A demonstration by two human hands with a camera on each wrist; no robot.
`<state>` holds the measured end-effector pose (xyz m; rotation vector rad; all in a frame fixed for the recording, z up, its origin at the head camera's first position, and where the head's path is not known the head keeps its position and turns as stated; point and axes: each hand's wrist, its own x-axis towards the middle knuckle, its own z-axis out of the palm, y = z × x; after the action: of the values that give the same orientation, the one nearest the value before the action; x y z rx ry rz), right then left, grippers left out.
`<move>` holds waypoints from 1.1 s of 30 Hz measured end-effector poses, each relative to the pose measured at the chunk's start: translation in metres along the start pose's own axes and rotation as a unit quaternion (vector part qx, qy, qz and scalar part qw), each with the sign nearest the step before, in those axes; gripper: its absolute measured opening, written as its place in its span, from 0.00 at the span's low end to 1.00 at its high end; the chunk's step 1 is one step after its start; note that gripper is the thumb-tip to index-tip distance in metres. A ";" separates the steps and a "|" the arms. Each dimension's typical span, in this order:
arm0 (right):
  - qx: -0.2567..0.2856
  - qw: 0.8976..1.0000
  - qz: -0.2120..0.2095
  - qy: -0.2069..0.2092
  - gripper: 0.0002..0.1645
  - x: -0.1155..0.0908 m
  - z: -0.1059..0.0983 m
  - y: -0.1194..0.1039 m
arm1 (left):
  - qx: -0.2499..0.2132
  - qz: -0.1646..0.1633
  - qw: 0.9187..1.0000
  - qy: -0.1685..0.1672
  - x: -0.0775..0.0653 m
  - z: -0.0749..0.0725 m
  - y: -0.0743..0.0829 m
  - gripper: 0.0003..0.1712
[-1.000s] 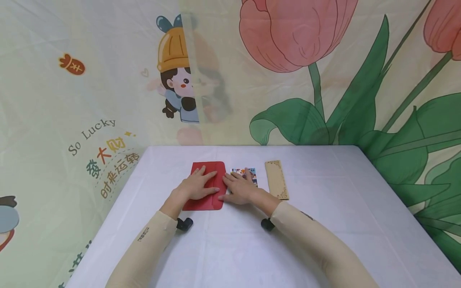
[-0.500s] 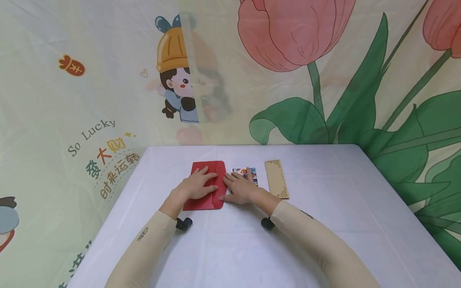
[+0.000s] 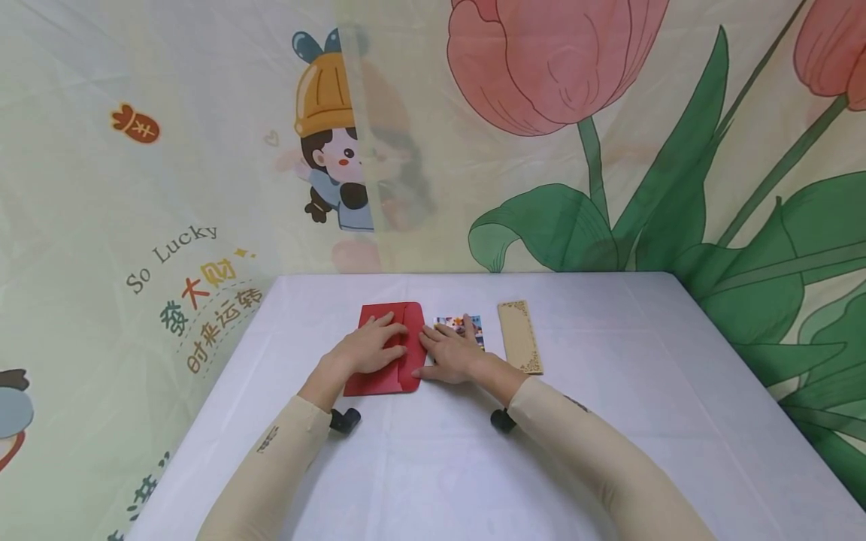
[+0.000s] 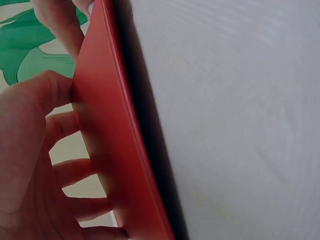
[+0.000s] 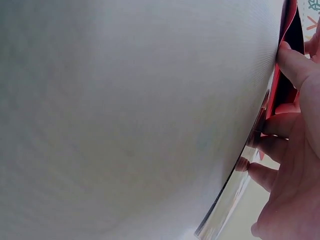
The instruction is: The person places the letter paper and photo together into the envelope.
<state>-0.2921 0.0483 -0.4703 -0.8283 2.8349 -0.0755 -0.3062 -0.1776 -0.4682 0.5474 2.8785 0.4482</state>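
A red envelope (image 3: 370,385) lies on the white table with its flap (image 3: 415,315) spread toward the right. My left hand (image 3: 367,349) rests on the envelope's body, its fingers spread and fairly straight. In the left wrist view the fingertips touch the red paper (image 4: 107,135). My right hand (image 3: 452,355) reaches from the right, thumb and fingertips on the flap's outer edge. Its other fingers lie over a colourful printed card (image 3: 476,327), which the hand partly covers. In the right wrist view fingertips touch the shiny card (image 5: 227,202), and the flap (image 5: 288,22) stands slightly lifted.
A beige folded paper strip (image 3: 519,338) with ornate brown borders lies right of the card. The white-covered table (image 3: 433,481) ends at a printed fabric backdrop (image 3: 419,90). Black wrist cameras (image 3: 346,421) sit under both wrists.
My left hand has drawn very slightly left, its thumb pulling back from the flap. The right hand, card and paper strip stay where they were.
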 end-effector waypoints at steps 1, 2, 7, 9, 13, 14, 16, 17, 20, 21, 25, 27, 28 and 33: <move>0.000 1.000 -0.001 0.001 0.54 0.000 0.000 0.000 | -0.001 0.000 1.000 0.001 0.000 0.000 -0.001 0.35; 0.001 1.000 -0.001 0.001 0.54 0.001 0.001 0.001 | 0.000 0.002 1.000 0.002 0.000 0.000 -0.002 0.36; 0.000 1.000 -0.006 0.005 0.53 0.002 0.001 0.002 | -0.002 0.011 1.000 0.004 -0.003 -0.004 -0.006 0.39; 0.000 1.000 -0.007 0.005 0.53 0.002 0.001 0.002 | -0.004 0.018 1.000 0.007 -0.003 -0.006 -0.006 0.39; -0.003 1.000 -0.005 0.006 0.53 0.000 0.000 0.001 | -0.007 0.026 1.000 0.015 -0.004 -0.006 -0.006 0.39; -0.003 1.000 -0.005 0.006 0.53 0.000 0.000 0.001 | -0.007 0.027 0.999 0.016 -0.004 -0.006 -0.006 0.39; -0.003 1.000 -0.004 0.006 0.53 -0.001 0.000 0.000 | -0.008 0.029 0.999 0.017 -0.004 -0.006 -0.006 0.39; -0.003 1.000 -0.004 0.006 0.54 -0.001 0.000 0.000 | -0.008 0.030 0.999 0.018 -0.003 -0.006 -0.006 0.39; -0.002 1.000 -0.004 0.005 0.54 -0.001 0.000 0.000 | -0.009 0.030 0.999 0.018 -0.003 -0.005 -0.007 0.38; -0.002 1.000 -0.004 0.005 0.54 -0.001 0.000 0.001 | -0.010 0.028 0.999 0.018 -0.003 -0.004 -0.008 0.38; -0.001 1.000 -0.005 0.008 0.54 0.000 0.002 0.002 | -0.011 0.022 1.000 0.016 -0.003 -0.003 -0.008 0.39; 0.002 1.000 -0.006 0.009 0.54 0.000 0.003 0.002 | -0.011 0.018 1.000 0.016 -0.003 -0.003 -0.008 0.39; 0.004 1.000 -0.006 0.009 0.54 0.000 0.003 0.003 | -0.011 0.017 1.000 0.016 -0.003 -0.003 -0.008 0.39; 0.000 1.000 -0.006 0.006 0.54 0.001 0.002 0.003 | -0.012 0.017 1.000 0.021 -0.003 -0.003 -0.008 0.40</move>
<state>-0.2938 0.0499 -0.4726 -0.8471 2.8417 -0.0832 -0.3071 -0.1869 -0.4676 0.5911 2.9026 0.5043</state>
